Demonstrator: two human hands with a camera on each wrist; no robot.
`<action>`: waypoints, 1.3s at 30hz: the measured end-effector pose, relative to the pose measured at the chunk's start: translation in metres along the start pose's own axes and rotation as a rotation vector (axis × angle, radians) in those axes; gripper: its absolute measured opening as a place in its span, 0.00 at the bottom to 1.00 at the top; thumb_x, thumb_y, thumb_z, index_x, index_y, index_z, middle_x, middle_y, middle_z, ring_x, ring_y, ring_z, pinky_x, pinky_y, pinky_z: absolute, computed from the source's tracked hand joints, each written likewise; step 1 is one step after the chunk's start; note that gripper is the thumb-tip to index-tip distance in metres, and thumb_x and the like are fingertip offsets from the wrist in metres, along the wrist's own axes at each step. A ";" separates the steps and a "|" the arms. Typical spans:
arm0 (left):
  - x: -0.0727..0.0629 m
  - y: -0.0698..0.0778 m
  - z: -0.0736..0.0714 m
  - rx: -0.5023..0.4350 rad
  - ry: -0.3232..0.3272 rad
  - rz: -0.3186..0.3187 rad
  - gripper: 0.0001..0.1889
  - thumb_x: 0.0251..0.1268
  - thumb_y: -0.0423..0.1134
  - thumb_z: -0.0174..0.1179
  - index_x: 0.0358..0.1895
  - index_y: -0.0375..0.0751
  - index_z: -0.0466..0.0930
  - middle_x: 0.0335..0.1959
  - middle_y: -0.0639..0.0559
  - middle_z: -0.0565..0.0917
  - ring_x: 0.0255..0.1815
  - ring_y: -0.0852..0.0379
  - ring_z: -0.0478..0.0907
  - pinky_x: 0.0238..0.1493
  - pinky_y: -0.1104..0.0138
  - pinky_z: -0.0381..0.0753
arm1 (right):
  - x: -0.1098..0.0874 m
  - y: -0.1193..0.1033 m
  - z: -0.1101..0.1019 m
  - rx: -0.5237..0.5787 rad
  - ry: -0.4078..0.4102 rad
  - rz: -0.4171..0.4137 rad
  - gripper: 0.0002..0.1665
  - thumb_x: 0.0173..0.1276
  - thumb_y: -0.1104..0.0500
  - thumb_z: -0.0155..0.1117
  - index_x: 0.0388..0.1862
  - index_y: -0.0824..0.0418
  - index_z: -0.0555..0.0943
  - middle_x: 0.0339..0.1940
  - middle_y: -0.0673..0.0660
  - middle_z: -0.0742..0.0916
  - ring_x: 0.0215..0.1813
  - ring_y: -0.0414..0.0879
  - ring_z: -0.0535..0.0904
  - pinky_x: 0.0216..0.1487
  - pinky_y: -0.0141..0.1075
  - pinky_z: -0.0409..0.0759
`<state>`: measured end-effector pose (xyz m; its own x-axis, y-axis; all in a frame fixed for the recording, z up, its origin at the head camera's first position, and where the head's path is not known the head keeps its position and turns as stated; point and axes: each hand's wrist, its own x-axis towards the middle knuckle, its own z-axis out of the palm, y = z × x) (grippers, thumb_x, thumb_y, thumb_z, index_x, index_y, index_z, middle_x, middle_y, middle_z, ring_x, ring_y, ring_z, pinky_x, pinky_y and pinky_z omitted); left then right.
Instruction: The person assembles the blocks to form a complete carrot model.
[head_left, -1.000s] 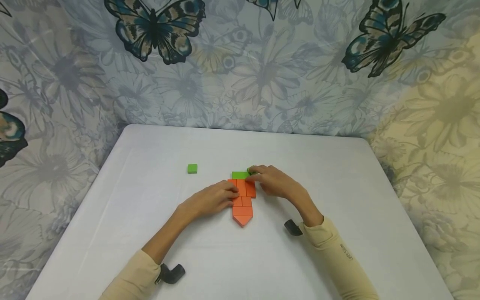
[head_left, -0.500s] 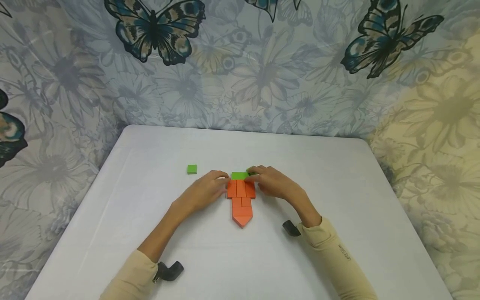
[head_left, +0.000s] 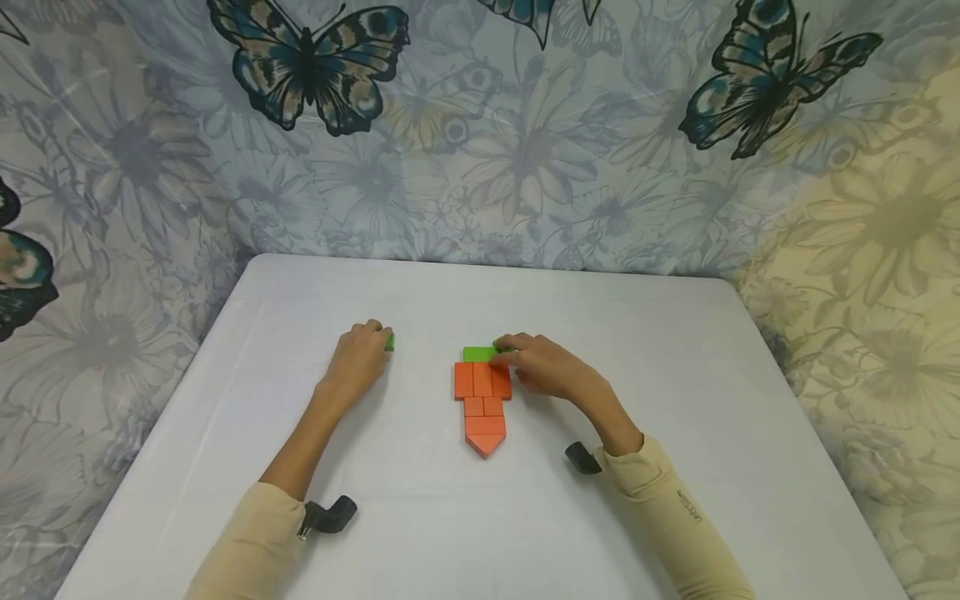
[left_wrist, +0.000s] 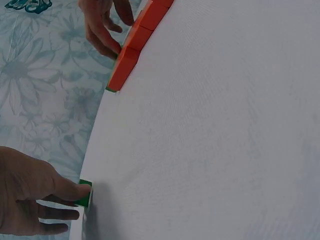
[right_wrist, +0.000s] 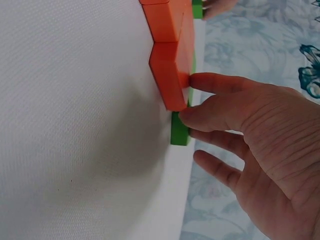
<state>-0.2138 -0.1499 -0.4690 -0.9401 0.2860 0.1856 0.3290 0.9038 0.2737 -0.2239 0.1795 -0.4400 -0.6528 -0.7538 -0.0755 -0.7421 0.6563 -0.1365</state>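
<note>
On the white table, orange blocks [head_left: 483, 381] lie flat against one another in a shape that narrows to a triangular tip near the person. A green block [head_left: 477, 354] adjoins their far edge. At the far right corner of this layout, my right hand [head_left: 545, 367] pinches another green block [right_wrist: 180, 130] between thumb and fingers; one finger touches the orange block beside it. Well to the left, my left hand [head_left: 358, 358] holds a small green square block [left_wrist: 86, 194], with the thumb on its near face. Fingers partly cover both held blocks.
The white tabletop [head_left: 420, 517] ends at a far edge against a wall covering [head_left: 525, 150] with butterflies and flowers. A black wrist device [head_left: 330, 515] sticks out from the left sleeve, another black device [head_left: 582, 457] from the right.
My left hand has left the orange blocks, moved left across the table and taken hold of the loose green square block. My right hand has stayed at the far right corner.
</note>
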 end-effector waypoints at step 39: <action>0.042 0.036 0.006 0.013 -0.144 0.225 0.19 0.66 0.32 0.71 0.59 0.41 0.84 0.55 0.43 0.84 0.52 0.41 0.83 0.53 0.51 0.86 | -0.001 0.000 -0.002 0.036 -0.037 0.029 0.27 0.68 0.72 0.69 0.64 0.55 0.85 0.68 0.58 0.83 0.69 0.55 0.80 0.68 0.51 0.83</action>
<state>-0.2422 -0.1035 -0.4572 -0.8465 0.5220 0.1043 0.5312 0.8160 0.2279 -0.2235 0.1798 -0.4382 -0.6673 -0.7356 -0.1162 -0.7165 0.6767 -0.1692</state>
